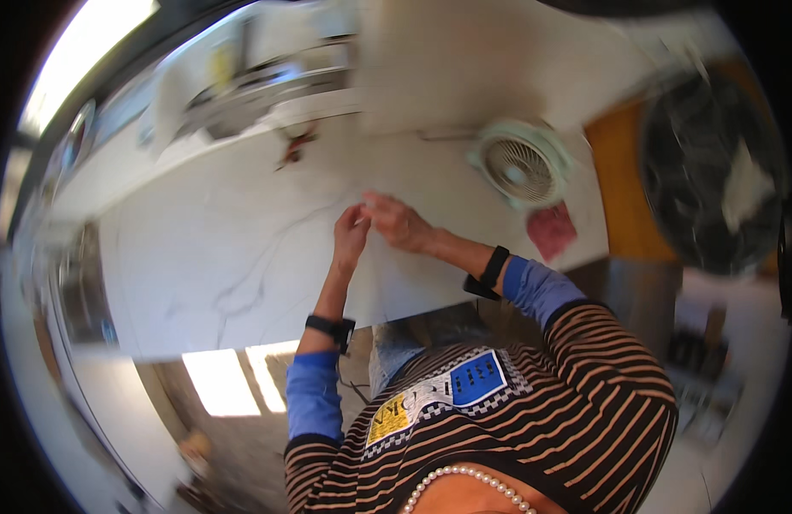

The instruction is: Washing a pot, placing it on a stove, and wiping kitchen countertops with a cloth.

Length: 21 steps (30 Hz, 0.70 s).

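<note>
Over the white marbled worktop (pixel 177 257), my left hand (pixel 352 234) and my right hand (pixel 397 223) meet at the fingertips. The fingers of both are bent and blurred, so whether something small is pinched between them cannot be told. A black band is on each forearm. Beyond my hands, slightly left, lies a small blurred red and dark object (pixel 298 146). A pale green fan (pixel 521 164) with a round grille is to the right of my right hand, and a folded pinkish-red cloth (pixel 551 230) lies beside its base.
At far right, a dark round top (pixel 704 173) bears a crumpled whitish item (pixel 748 186) over an orange-brown surface (pixel 614 193). Blurred items, one yellow (pixel 222 64), stand along the worktop's far left side. A dark recessed basin-like shape (pixel 84 286) is at left. The worktop's near edge runs before my body.
</note>
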Available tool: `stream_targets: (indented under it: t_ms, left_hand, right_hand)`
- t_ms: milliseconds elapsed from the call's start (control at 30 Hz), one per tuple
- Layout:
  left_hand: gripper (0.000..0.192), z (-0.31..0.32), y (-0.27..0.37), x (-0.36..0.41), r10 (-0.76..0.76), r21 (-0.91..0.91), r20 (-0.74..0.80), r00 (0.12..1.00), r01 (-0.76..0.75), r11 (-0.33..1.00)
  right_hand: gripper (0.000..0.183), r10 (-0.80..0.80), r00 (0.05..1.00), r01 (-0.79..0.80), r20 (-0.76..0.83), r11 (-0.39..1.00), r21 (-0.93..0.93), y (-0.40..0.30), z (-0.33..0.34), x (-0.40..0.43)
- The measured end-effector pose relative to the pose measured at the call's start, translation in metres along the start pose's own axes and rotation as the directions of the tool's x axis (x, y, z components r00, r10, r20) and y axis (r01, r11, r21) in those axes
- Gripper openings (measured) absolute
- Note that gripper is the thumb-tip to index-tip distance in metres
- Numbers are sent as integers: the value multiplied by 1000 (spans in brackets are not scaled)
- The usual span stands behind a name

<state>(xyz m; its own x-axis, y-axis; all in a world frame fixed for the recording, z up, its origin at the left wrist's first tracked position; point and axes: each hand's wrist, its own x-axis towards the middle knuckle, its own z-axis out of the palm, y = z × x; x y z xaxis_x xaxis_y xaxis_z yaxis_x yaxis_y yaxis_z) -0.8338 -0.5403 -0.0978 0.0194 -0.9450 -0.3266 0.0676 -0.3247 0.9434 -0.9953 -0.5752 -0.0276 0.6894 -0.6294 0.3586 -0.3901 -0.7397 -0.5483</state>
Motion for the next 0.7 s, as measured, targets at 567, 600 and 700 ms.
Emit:
stream_targets:
  t_ms: [567,600,700]
  left_hand:
    - [72,374,-29,-3,208,559,750,628,-770,308]
    - [73,385,-33,-1,245,630,660,710,-701,335]
    - [75,419,-32,35,359,715,502,786,-612,339]
  right_hand:
    - [60,760,591,-743,-270,383,-549,156,-148,-267]
    - [60,760,593,-743,-267,389,-544,172,-157,-266]
    - [51,438,853,-520,-283,671,-528,231,-183,-254]
